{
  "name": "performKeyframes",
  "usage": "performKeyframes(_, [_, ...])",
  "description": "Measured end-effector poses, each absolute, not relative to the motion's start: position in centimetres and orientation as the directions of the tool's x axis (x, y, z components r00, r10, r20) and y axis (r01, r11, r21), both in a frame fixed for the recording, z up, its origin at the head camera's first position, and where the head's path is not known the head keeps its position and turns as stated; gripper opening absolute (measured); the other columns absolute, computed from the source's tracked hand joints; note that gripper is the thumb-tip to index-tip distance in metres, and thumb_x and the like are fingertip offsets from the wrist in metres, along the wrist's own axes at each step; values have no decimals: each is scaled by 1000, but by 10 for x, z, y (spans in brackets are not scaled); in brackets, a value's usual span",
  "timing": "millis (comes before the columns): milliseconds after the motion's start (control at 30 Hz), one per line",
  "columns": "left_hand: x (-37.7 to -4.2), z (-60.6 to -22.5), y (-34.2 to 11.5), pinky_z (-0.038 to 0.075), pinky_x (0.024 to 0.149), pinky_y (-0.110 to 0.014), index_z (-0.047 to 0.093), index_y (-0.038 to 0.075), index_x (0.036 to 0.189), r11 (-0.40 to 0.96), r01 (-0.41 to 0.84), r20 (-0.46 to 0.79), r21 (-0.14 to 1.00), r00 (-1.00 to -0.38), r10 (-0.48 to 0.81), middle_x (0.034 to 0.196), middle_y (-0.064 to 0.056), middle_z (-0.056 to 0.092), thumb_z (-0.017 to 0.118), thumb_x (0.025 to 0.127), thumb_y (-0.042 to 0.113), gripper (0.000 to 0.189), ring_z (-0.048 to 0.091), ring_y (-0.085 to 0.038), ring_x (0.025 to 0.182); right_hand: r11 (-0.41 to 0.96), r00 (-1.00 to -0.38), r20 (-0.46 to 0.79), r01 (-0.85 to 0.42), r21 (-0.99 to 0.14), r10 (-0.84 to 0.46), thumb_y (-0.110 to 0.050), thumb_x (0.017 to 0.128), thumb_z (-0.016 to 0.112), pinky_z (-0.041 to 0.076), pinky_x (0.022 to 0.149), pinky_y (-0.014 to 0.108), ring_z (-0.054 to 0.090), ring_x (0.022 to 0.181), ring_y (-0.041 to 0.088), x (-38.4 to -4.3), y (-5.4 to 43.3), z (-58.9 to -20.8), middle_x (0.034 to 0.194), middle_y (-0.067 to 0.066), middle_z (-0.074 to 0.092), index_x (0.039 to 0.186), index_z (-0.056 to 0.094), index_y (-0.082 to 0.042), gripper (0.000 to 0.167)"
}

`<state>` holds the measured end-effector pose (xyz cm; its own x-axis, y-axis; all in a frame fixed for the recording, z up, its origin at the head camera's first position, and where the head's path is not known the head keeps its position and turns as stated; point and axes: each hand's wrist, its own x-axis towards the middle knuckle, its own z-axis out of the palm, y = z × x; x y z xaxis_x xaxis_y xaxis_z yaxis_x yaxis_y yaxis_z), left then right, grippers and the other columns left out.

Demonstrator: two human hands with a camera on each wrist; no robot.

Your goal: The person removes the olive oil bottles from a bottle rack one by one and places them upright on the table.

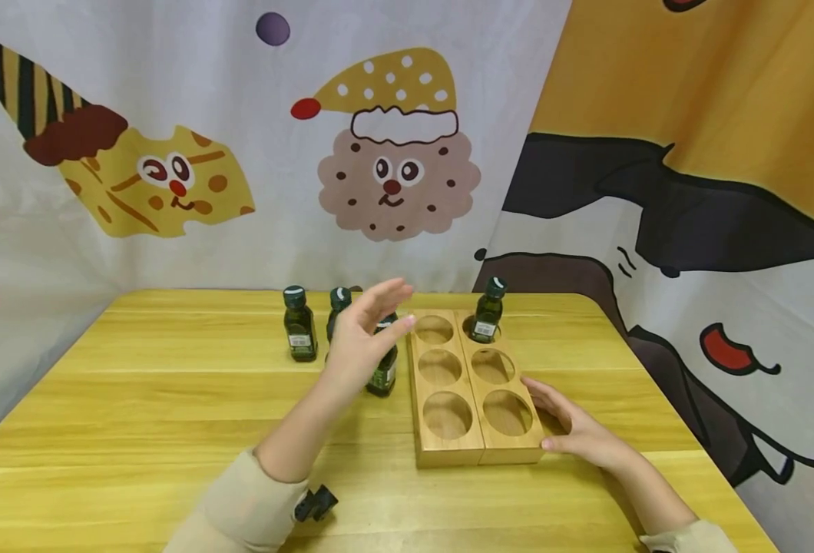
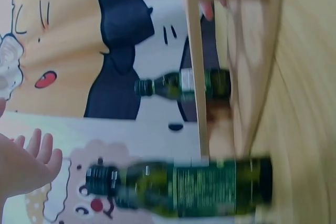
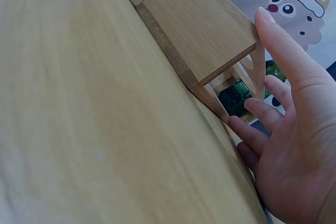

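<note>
My left hand (image 1: 362,338), fingers spread and slightly bent, hovers above and beside small dark green glass bottles and holds nothing. A green bottle (image 1: 382,376) stands just under it, touching the wooden rack's left side or close to it. Another bottle (image 1: 340,298) is partly hidden behind the hand, and one more bottle (image 1: 300,330) stands farther left. The wooden rack (image 1: 448,452) has two rows of round holes; a bottle (image 1: 488,313) sits tilted in its far right hole. My right hand (image 1: 583,438) touches the rack's near right corner with thumb and relaxed fingers.
The yellow wood-grain table (image 1: 172,430) ends at a back edge close behind the bottles. A cartoon-printed curtain (image 1: 213,46) hangs behind it and to the right. A small black device (image 1: 316,504) is fixed at the left sleeve's cuff.
</note>
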<state>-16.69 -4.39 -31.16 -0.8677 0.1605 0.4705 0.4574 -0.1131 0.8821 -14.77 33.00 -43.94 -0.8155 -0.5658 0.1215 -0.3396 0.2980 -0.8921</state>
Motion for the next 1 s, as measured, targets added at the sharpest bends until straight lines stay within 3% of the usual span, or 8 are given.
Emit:
performKeyframes(267, [-175, -313, 2, 37, 104, -36, 52, 12, 136, -100, 398, 410, 912, -884, 223, 131, -2, 57, 71, 88, 18, 52, 50, -23, 122, 297, -818, 111, -326, -898, -565, -18, 88, 70, 26, 102, 17, 34, 131, 5, -147, 330, -438, 155, 18, 21, 153, 23, -16, 80])
performKeyframes(533, [-193, -317, 37, 35, 104, -29, 46, 15, 142, 9, 362, 350, 932, -908, 229, 133, 1, 56, 73, 87, 23, 62, 49, -12, 122, 314, -824, 93, -314, -896, -559, -19, 88, 70, 26, 102, 17, 35, 131, 8, -147, 330, -439, 154, 19, 22, 153, 23, -17, 80])
performKeyframes(767, [-204, -316, 56, 39, 102, -42, 40, 18, 146, 53, 315, 297, 948, -929, 222, 137, 5, 51, 73, 87, 29, 69, 45, -15, 127, 314, -823, 102, -324, -893, -559, -19, 88, 70, 26, 102, 17, 35, 131, 10, -148, 330, -439, 154, 19, 21, 153, 23, -16, 80])
performKeyframes(1000, [-223, -325, 69, 43, 98, -39, 40, 15, 147, 111, 305, 280, 946, -941, 191, 140, -2, 49, 75, 86, 27, 71, 46, -19, 126, 286, -808, 127, -344, -894, -576, -19, 89, 69, 27, 102, 17, 36, 130, 7, -148, 329, -438, 154, 20, 22, 153, 23, -13, 79])
